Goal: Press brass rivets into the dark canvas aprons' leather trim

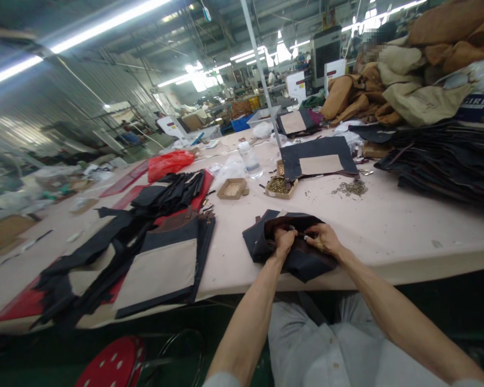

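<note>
A dark navy fabric piece [306, 263] with a brown inner side lies bunched up near the table's front edge. Both hands are inside its fold. My left hand [284, 239] pinches the brown part of the fabric, its fingertips partly hidden by the folds. Just to the right, my right hand [322, 239] is closed with thumb and fingers on the same brown part. A thin strip seems to run between the fingertips, too small to make out clearly. Beyond the piece sit a small box of brass-coloured hardware [281, 186] and a box of small pale pieces [232, 188].
Navy fabric pieces with beige panels [161, 263] are stacked at left. Loose metal bits [353, 187] lie before a flat navy-and-beige piece [320, 156]. A bottle [250, 159] stands behind the boxes. A dark fabric stack [447, 161] fills the right. A red stool [111, 363] is below left.
</note>
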The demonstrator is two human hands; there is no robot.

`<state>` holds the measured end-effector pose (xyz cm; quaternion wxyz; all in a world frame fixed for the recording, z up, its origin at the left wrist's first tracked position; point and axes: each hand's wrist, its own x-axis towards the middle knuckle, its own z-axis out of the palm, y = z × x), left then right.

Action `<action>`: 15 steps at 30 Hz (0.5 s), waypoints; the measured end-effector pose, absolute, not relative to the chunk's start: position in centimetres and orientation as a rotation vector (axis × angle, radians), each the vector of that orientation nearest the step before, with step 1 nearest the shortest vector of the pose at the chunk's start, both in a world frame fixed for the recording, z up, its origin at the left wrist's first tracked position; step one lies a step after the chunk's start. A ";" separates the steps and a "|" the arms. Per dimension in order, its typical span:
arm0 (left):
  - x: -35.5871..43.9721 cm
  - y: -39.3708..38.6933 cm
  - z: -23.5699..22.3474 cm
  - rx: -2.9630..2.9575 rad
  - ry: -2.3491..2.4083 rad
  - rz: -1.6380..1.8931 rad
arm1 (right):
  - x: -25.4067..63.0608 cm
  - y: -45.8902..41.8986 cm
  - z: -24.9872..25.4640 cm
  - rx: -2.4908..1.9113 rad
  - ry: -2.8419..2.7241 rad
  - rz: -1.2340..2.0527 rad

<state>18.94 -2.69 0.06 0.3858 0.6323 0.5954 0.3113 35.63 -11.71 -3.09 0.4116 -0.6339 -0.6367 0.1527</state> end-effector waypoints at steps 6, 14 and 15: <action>17.6 -2.9 1.0 1.884 1.268 0.547 | 35.9 -11.1 -2.8 -1.708 -1.583 0.572; 17.4 -2.4 3.2 1.994 1.205 0.229 | 35.9 -9.9 -1.7 -1.797 -1.534 0.743; 17.5 -2.3 3.3 1.986 1.224 0.211 | 36.0 -9.7 -1.7 -1.800 -1.523 0.742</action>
